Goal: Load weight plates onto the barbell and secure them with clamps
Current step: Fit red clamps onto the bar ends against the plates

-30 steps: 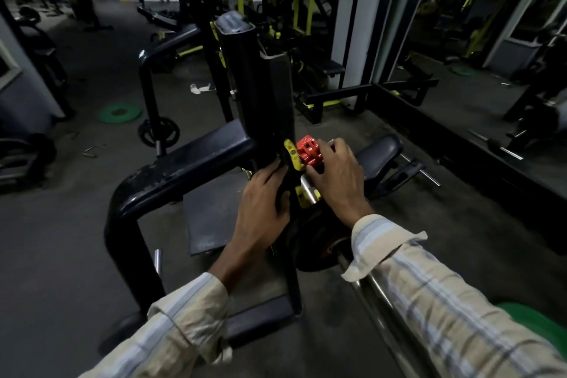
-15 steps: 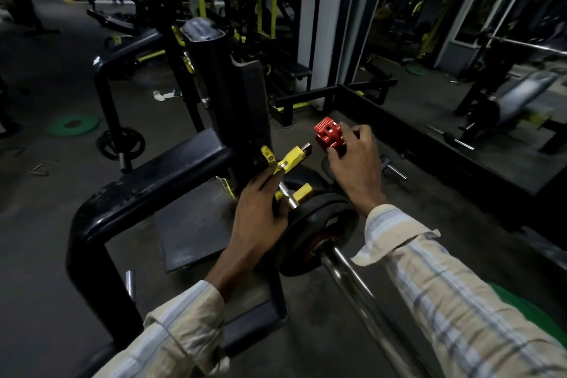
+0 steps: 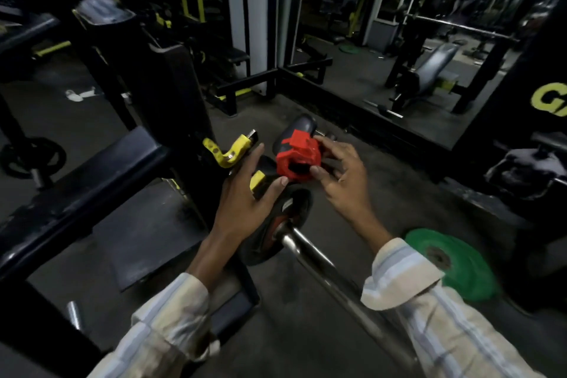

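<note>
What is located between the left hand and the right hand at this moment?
In the head view, the red clamp lies between them: the right hand pinches it, and the left hand reaches beside it with straight fingers.

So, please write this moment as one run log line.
right hand: holds red clamp | left hand: open by black plate | clamp: off barbell

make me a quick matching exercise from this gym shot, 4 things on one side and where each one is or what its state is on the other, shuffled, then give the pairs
Things:
1. red barbell clamp
2. green weight plate
3. black weight plate
4. yellow rack hook

Places or states:
A. lying flat on the floor, on the right
B. already on the barbell sleeve
C. fixed to the black upright, beside the left hand
D. pinched in the right hand

Pairs: 1-D, 2-A, 3-B, 4-C
</note>
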